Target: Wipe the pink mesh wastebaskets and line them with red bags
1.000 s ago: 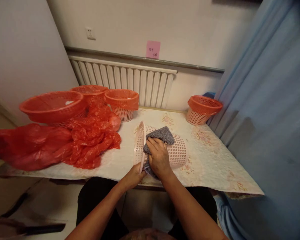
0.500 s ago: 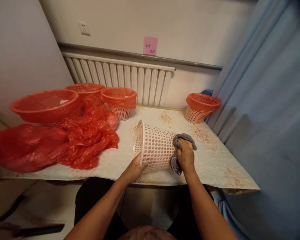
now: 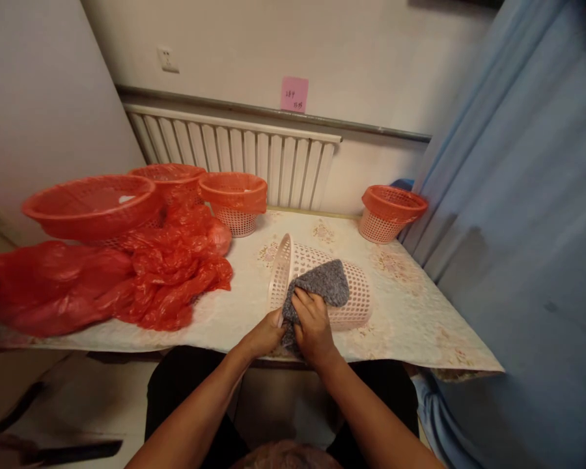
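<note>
A pale pink perforated plastic wastebasket lies on its side on the table, its open rim facing left. My left hand is closed on the near part of that rim, and some of its fingers are hidden inside. With my right hand I press a grey cloth against the basket's side close to the rim. The cloth drapes over the holes and hangs down between my two hands. My right fingers are bent over it.
Left of the basket lies a heap of crumpled red plastic bags. Behind it stand several red-lined baskets, one a round basket. Another red-lined basket stands at the back right beside a blue curtain. A radiator runs along the wall.
My right hand has moved the cloth leftward, from the basket's base to near its rim. The basket has shifted slightly right, with my left hand still at the rim.
</note>
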`<state>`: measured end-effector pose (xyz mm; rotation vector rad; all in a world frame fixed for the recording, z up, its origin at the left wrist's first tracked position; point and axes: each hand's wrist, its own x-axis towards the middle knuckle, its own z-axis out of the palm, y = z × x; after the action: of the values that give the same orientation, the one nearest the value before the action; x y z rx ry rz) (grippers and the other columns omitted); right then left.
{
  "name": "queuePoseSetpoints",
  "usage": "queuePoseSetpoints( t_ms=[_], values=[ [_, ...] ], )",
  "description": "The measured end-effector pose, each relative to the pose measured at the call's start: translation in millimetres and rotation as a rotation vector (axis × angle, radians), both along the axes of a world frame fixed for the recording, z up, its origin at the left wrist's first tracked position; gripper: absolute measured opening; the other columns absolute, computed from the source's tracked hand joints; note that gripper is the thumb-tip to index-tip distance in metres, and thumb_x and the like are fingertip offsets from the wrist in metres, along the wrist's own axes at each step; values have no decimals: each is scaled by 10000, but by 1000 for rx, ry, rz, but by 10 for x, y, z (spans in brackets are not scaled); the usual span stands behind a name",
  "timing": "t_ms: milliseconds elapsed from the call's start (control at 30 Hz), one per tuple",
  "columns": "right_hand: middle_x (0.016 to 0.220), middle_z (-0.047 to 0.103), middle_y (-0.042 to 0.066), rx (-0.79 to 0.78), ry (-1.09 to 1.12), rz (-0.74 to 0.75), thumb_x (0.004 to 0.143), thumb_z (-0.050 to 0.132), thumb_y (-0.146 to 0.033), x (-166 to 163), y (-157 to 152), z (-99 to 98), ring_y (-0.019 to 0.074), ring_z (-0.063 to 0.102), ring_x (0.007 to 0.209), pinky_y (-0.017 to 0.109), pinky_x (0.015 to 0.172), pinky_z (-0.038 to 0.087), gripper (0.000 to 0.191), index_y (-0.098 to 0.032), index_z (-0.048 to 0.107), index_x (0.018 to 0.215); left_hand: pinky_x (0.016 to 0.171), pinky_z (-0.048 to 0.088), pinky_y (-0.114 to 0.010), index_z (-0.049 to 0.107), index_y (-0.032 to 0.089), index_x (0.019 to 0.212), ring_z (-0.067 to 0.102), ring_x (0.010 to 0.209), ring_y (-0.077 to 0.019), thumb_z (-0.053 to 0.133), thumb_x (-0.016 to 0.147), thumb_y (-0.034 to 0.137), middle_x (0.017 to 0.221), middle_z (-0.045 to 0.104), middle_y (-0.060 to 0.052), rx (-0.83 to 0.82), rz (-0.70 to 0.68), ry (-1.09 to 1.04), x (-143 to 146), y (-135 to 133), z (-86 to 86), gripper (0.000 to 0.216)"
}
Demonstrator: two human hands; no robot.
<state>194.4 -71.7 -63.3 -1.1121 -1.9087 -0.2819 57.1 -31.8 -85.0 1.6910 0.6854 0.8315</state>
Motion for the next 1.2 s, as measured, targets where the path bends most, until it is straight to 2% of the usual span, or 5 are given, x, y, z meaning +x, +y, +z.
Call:
queuePoseSetpoints(
  t_ms=[267,567,933,1067,1200],
  values=[
    [1267,562,95,-61,-14,-52,683,432,-20,47,209,440,268,423,1178,467,992,358,517,-137,573,1166,957,422,-360,641,140,1029,572,998,-229,533,818,276,959,691,-41,-39,-39,130,-141,-109,-112,273],
    [1280,559,100,-47,-26,-65,685,425,-9,-7,23,239,258,437,1170,473,981,367,573,-140,548,1229,1011,390,-377,512,138,1218,564,1034,-210,527,730,116,1139,636,-61,-22,100,-112,33,-27,247,489],
    [1156,611,113,-7,154,-397,719,422,-61,1214,197,-114,253,484,1121,493,995,407,488,-142,591,1170,1040,375,-389,536,125,1213,569,1108,-230,554,793,194,1206,629,-96,-70,57,-92,-1,-82,244,426],
    [1201,578,113,20,178,-405,739,399,-53,1032,-1,-282,261,452,1170,520,991,399,531,-162,542,1238,1033,383,-412,532,123,1219,579,1094,-239,581,780,206,1207,630,-102,-91,45,-99,-22,-19,170,449],
    [1288,522,115,2,89,-177,722,392,-24,496,-162,-312,270,428,1198,524,977,395,623,-170,459,1324,1022,398,-407,525,126,1228,578,1096,-234,582,787,223,1208,626,-103,-117,7,-134,-11,-5,179,455]
  ],
)
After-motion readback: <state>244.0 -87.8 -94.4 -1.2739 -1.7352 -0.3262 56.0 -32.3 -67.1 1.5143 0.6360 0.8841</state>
